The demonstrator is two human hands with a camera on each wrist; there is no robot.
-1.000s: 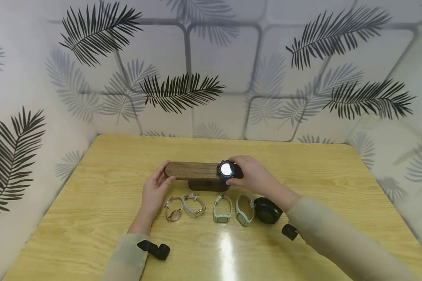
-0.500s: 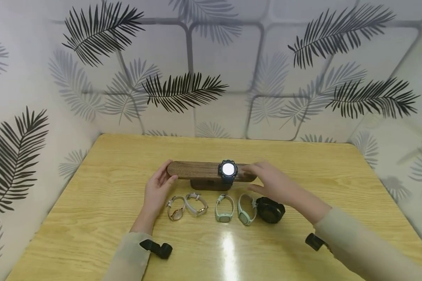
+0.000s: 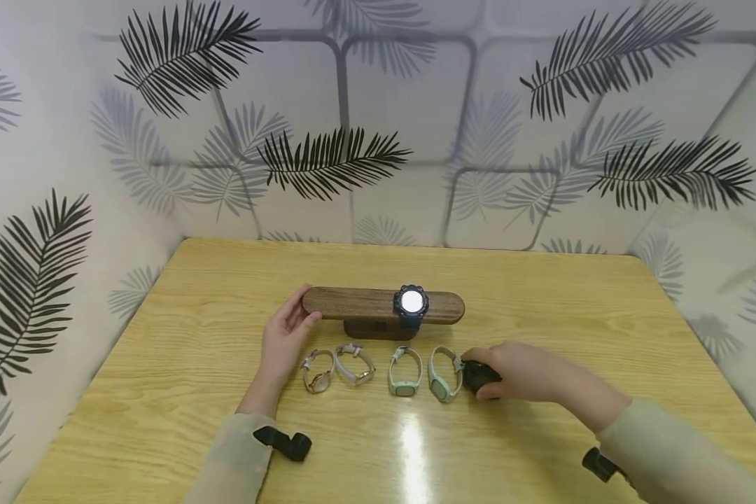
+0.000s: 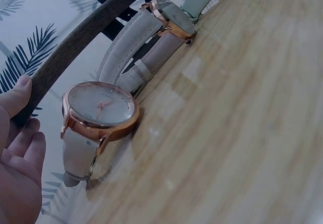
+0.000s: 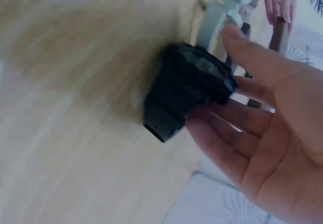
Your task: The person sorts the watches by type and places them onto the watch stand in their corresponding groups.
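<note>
Leaf-print wall (image 3: 403,105) fills the back of my head view; under it, wood-grain tabletop (image 3: 573,294), glare spot near the front. Two light sleeves come in from below, right sleeve (image 3: 674,448) and left sleeve (image 3: 236,455). Wooden watch stand (image 3: 353,303) sits mid-tabletop, long rounded bar on a darker base. Left hand (image 3: 283,343) grips the bar's left end, thumb at the front, other fingers behind. Right hand (image 3: 523,371) is at the right end of the watch row, fingers curved round the black watch (image 3: 481,374); can't tell how firm the hold is. My right wrist view is blurred there, so can't say if its underside touches the tabletop. Navy watch (image 3: 411,302) is strapped around the bar, right of its middle, dial washed white. Rest of the row is in front of the stand: right mint watch (image 3: 441,389) just beside the black one, left mint watch (image 3: 405,388) next along, then a gap, then two white-strap watches near each other, inner one (image 3: 363,376) and outer one (image 3: 320,381), the latter nearest the left hand. My left wrist view shows rose-gold cases on both. Smallest I log: black wrist camera (image 3: 297,446) at the left cuff.
</note>
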